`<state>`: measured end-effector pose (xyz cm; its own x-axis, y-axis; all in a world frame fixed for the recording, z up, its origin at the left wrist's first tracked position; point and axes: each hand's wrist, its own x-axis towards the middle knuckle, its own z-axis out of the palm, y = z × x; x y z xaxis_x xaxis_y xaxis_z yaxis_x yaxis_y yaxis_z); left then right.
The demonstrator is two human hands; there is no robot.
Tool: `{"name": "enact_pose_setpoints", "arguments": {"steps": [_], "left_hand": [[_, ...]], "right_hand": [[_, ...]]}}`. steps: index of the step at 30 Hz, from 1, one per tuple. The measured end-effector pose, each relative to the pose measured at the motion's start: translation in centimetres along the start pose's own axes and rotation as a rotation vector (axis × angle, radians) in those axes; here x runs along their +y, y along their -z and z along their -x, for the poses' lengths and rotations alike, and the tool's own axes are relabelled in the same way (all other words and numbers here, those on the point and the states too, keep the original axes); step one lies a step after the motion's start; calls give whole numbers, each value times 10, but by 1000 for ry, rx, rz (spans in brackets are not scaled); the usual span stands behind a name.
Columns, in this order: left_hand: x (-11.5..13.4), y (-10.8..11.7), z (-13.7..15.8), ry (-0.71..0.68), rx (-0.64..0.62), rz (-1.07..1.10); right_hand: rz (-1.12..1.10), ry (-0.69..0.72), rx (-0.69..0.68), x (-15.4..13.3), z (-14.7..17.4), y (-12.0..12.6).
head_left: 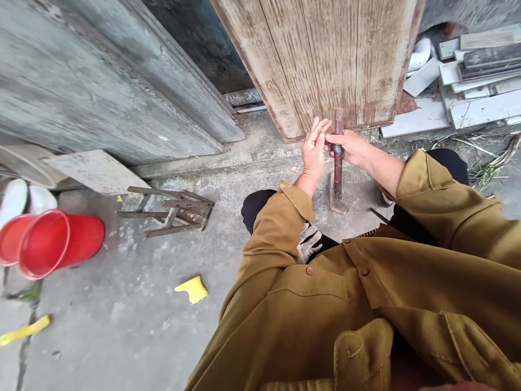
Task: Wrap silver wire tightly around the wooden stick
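A reddish-brown rod (pixel 338 176) stands upright in front of me, its lower end near the concrete floor. Shiny wire-like binding (pixel 337 149) circles its middle. My right hand (pixel 353 147) is closed around the rod near this binding, thumb across the front. Just left of it, my left hand (pixel 313 155) has some fingers stretched upward. Its thumb and forefinger come together beside my right thumb, in a pinch; what lies between them is too small to make out. An L-shaped rusty metal piece (pixel 337 207) is at the foot of the rod.
A slatted wooden panel (pixel 325 60) leans ahead. Stacked boards (pixel 484 81) lie at right. To the left are a small wooden frame (pixel 173 212), red buckets (pixel 81 239) and yellow pieces (pixel 193 289). A whitish glove (pixel 308 243) is by my leg.
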<state>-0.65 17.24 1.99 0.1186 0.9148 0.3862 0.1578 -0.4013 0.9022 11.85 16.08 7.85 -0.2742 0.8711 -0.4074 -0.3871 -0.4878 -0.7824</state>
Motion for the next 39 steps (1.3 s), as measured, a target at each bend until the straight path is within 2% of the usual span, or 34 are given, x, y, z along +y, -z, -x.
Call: {"name": "enact_pose_setpoints", "arguments": {"steps": [3,7,13,18,24,28,32,39], "left_hand": [[12,0,4,101,-22,95],[26,3,9,182,-66,116],[45,13,3,143,-73,208],[52,31,-8,50,-30,132],[47,44,-10,-36,-112,66],[50,42,-12,-24,-175,27],[53,36,-15,19,-189,13],[52,34,-15,167,-229,77]], "right_hand": [[-4,-27,-85,-3,1,3],[20,-65,-201,-9,5,5],[167,-45,-271,-24,9,7],[356,75,-214,-49,28,8],[453,183,-20,-71,43,11],[553,223,65,-66,37,18],[676,244,94,-58,31,21],[642,214,68,-56,30,19]]}}
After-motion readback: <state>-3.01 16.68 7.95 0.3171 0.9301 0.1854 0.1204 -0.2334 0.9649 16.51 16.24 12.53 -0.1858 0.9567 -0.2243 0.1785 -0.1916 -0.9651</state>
